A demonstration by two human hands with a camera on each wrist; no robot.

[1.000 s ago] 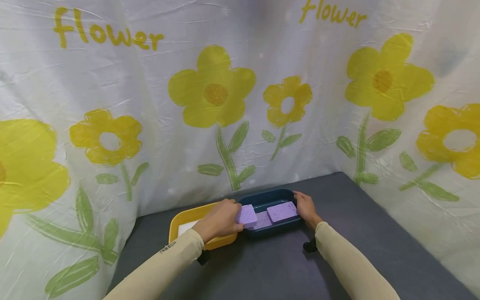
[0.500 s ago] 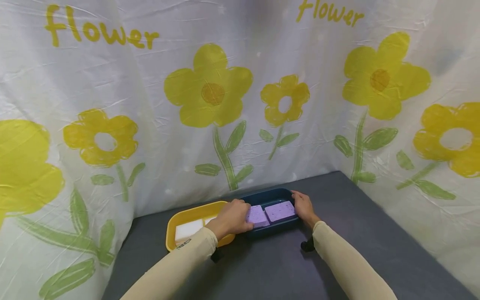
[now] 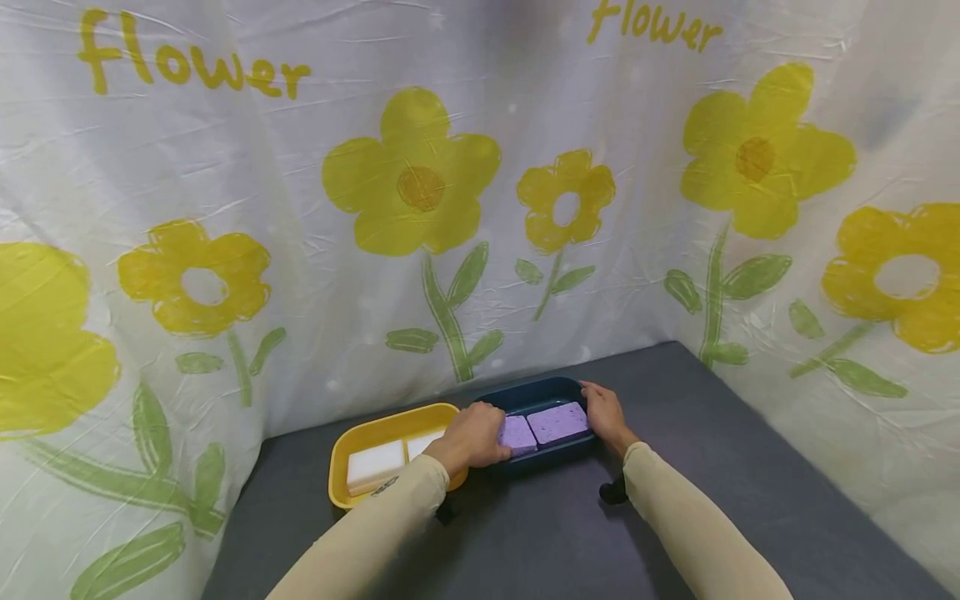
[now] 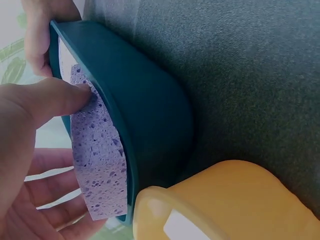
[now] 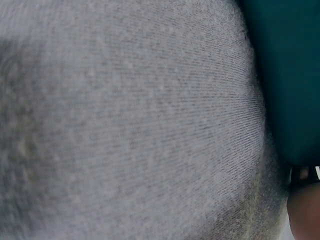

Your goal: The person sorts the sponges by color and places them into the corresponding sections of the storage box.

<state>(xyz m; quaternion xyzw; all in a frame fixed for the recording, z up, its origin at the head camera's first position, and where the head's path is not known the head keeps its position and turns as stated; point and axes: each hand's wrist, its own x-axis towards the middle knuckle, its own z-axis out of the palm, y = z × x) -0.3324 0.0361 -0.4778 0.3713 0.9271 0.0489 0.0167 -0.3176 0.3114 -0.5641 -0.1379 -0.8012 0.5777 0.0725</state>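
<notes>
My left hand (image 3: 474,437) pinches a purple sponge (image 4: 97,145) at the left end of a dark teal tray (image 4: 150,100). Thumb lies on the near face, with the other fingers behind it. In the left wrist view the sponge stands tilted at the tray's rim; in the head view its edge lies close beside a second purple sponge (image 3: 558,422) in the tray. My right hand (image 3: 606,417) grips the tray's right end. The right wrist view shows mostly grey cloth, with the tray's wall (image 5: 290,75) and a fingertip (image 5: 307,212) at the edge.
Left of the teal tray, end to end with it, is a yellow tray (image 3: 337,475). It holds a white-topped sponge (image 3: 375,462) and another white piece (image 3: 422,444), partly behind my left hand. A flower-printed curtain (image 3: 300,350) hangs behind the dark table (image 3: 525,533).
My left hand has carried the purple sponge right and down into the teal tray, covering the purple sponge beneath. More of the yellow tray's white pieces shows. My right hand stays on the tray.
</notes>
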